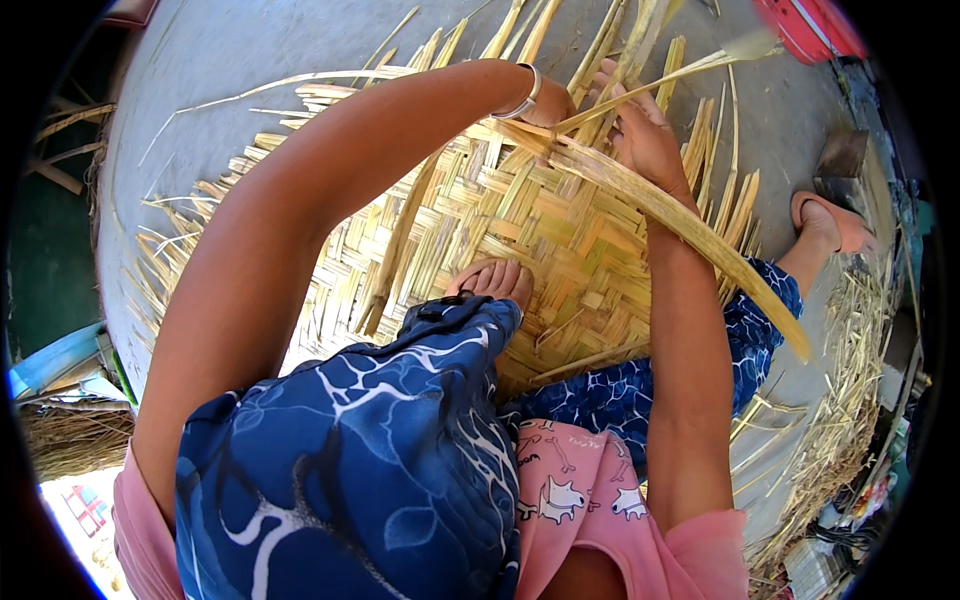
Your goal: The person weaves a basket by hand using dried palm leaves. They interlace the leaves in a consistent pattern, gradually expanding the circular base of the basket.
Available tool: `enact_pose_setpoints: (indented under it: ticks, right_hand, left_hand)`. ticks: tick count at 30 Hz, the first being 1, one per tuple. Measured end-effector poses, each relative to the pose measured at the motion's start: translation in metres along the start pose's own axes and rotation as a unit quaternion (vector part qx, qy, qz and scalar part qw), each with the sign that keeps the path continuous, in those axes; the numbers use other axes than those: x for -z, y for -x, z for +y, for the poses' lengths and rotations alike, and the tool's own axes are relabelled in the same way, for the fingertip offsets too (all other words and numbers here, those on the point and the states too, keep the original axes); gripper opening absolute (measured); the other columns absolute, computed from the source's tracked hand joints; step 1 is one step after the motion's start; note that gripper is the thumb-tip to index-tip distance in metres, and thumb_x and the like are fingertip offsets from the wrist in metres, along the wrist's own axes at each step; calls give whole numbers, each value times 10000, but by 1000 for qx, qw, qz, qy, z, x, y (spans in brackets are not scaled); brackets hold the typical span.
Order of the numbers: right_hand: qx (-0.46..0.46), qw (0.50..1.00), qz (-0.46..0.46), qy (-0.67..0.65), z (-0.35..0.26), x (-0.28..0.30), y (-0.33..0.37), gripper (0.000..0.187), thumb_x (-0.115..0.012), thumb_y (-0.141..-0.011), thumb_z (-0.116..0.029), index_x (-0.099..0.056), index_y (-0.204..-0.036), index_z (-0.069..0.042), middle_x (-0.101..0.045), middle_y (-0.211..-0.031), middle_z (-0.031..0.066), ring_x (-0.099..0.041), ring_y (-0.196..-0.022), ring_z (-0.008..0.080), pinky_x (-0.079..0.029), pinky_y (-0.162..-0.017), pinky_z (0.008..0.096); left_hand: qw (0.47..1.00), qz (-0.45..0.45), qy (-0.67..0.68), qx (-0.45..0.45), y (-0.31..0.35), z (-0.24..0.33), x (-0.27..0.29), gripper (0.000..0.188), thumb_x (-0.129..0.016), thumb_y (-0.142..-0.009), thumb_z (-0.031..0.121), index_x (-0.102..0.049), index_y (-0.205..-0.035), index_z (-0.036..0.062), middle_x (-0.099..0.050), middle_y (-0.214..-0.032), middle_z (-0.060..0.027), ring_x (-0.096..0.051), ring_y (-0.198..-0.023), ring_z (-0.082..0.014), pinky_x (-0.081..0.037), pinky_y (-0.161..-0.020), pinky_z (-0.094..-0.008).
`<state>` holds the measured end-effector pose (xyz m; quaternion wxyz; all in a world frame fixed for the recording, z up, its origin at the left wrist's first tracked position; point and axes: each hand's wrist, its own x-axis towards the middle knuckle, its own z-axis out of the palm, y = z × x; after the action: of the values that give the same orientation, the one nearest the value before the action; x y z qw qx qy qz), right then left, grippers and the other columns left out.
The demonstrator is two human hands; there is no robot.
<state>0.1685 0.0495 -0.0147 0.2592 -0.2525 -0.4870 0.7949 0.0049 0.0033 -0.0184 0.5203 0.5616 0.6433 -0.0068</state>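
A mat [590, 250] woven from flat, yellow-tan plant strips lies on the floor, with loose strip ends fanning out round its edge. At its far edge, my left hand [552, 103], with a silver bangle at the wrist, is closed at the base of crossing strips; its fingertips are partly hidden. Just right of it, my right hand [645, 140] grips upright strips, fingers and thumb round them. One long, wide strip [690, 225] runs from between the hands across my right forearm. My bare foot [497, 280] presses on the mat.
Grey floor [240, 75] surrounds the mat. A heap of dry straw [845, 400] lies along the right, near my sandalled foot [830, 222] and a dark block [842, 155]. A red object [810, 28] is at the far right. Sticks and blue sheeting lie at the left.
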Motion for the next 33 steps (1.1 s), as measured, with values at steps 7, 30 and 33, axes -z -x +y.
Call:
enact_pose_setpoints:
  ticks: [7,30,33]
  right_hand:
    - [66,960,15,272,2,17,0,434,-518,-909,-247,-452,-1265,-8,-574,-1094,67,-498,-968,89,-403,-855,223]
    - [-81,931,355,20,50,17,88,173,-504,-869,-37,-561,-1011,42,-578,-919,95,-567,-747,131,-546,-683,269]
    - [-14,933,357,44,53,13,87,189,-470,-870,-49,-575,-984,58,-589,-936,114,-601,-722,132,-499,-599,235]
  left_hand:
    - [994,13,-106,-18,-4,1,0,315,-602,-811,231,-608,-1055,31,-640,-924,-115,-569,-852,-207,-450,-774,-336]
    - [996,83,-39,-9,0,-3,-1,234,-614,-778,120,-666,-998,62,-667,-916,-76,-610,-816,-162,-479,-743,-286]
    - [957,146,248,41,4,-3,0,225,-571,-793,83,-646,-995,15,-665,-868,-128,-639,-713,-186,-522,-644,-307]
